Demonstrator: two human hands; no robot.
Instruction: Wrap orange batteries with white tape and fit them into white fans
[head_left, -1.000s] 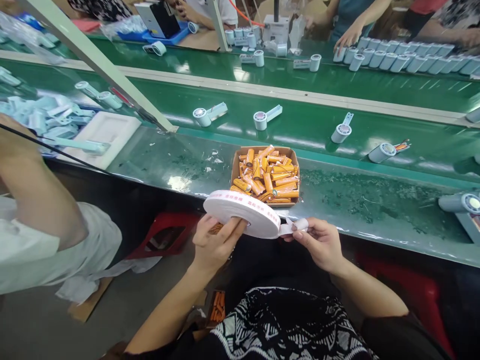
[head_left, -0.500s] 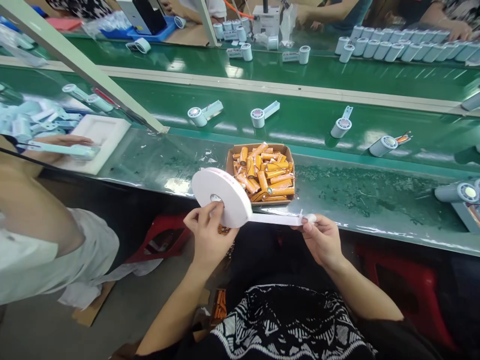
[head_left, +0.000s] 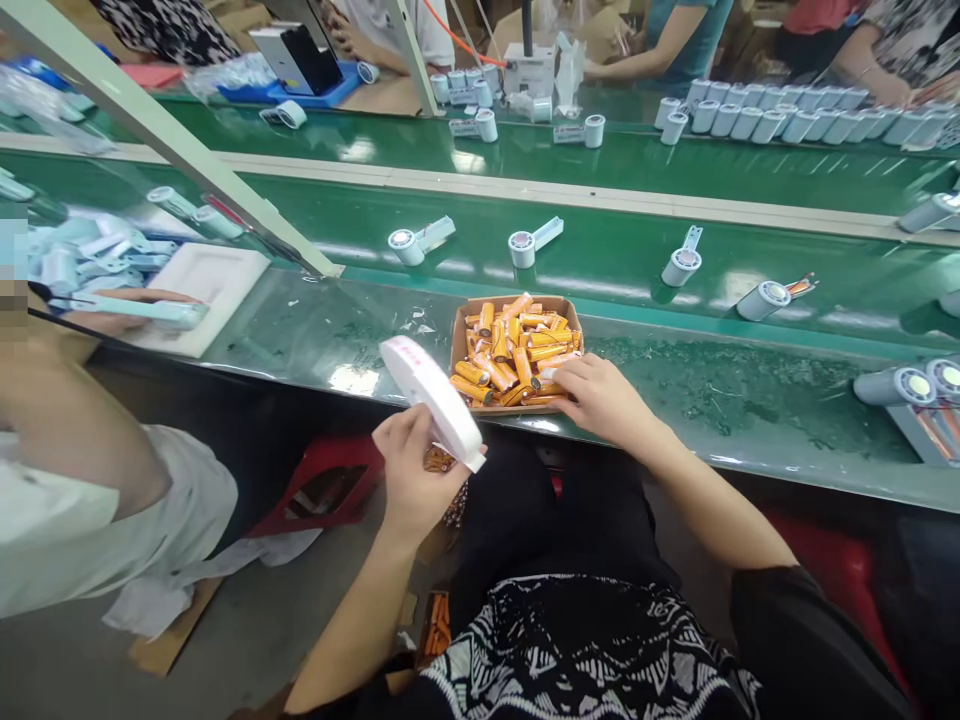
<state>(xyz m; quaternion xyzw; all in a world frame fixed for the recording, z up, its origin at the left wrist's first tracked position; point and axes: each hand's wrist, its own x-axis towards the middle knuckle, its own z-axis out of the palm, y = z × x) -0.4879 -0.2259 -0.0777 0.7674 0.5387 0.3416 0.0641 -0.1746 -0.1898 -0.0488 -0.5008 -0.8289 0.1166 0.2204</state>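
Tape roll (head_left: 433, 400), light and stiff-rimmed but liable to unspool, sits low and centre-left clasped at its lower edge by the left hand (head_left: 411, 470), while just right the right hand (head_left: 596, 395) curls its fingers onto smooth, roll-prone orange battery cells (head_left: 510, 350) in the cardboard box (head_left: 459, 322), best pinched mid-barrel.

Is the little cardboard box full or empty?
Full: the cardboard box is heaped with orange batteries, and the right hand rests on them.
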